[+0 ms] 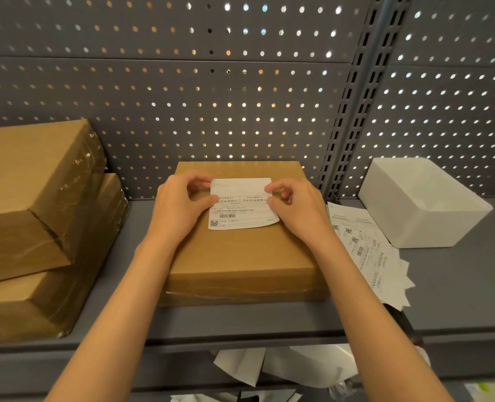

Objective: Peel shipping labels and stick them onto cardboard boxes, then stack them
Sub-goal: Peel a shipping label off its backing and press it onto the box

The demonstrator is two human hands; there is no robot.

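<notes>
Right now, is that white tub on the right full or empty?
Cannot tell. The white tub sits tilted on the shelf, and only its outer walls show.

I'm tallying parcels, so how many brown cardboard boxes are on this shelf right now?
3. One flat brown cardboard box sits centre under both hands, carrying the white label. Two more are stacked at left: upper box on lower box. Others may lie beyond the frame.
</notes>
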